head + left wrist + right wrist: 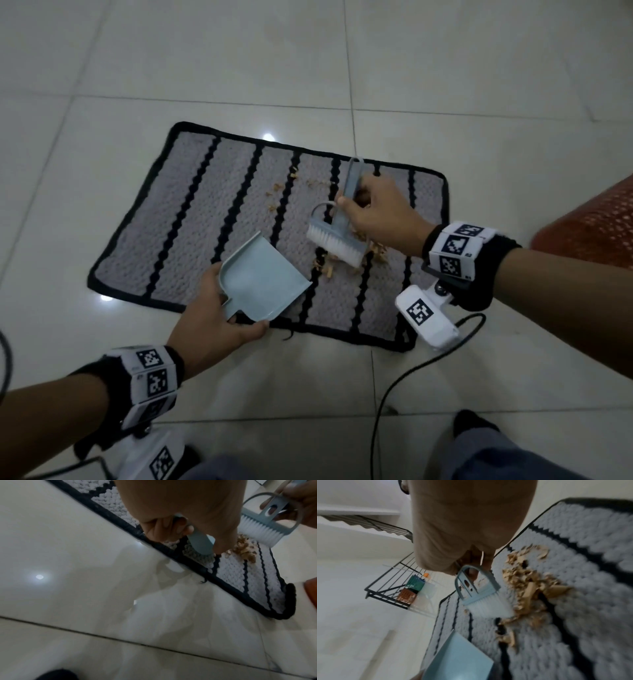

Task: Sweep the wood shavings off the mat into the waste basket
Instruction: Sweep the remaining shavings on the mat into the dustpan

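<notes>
My right hand (pixel 378 219) is wrapped around the handle of a little gray hand brush (pixel 337 236). My fingers are curled tight on it. The white bristles point down and touch the mat (pixel 191 219). The mat is gray and bumpy, with black wavy stripes and a black edge. It lies flat on the shiny white tile floor (pixel 308 61).

My left hand (pixel 214 318) holds a light blue dustpan (pixel 262 279). My thumb is along one side of it and my fingers are curled under its short handle. The dustpan sits over the near edge of the mat, tilted, with its open side facing the brush. It is near the brush but not touching it.

The wood shavings (pixel 342 263) are on the mat. A big pile of them is right by the bristles, on the side away from the dustpan, as my right wrist view shows best (pixel 532 588). A few little bits lie farther up the mat (pixel 279 192).

An orange waste basket (pixel 592 226) with small holes in it stands on the floor just past the right end of the mat.
</notes>
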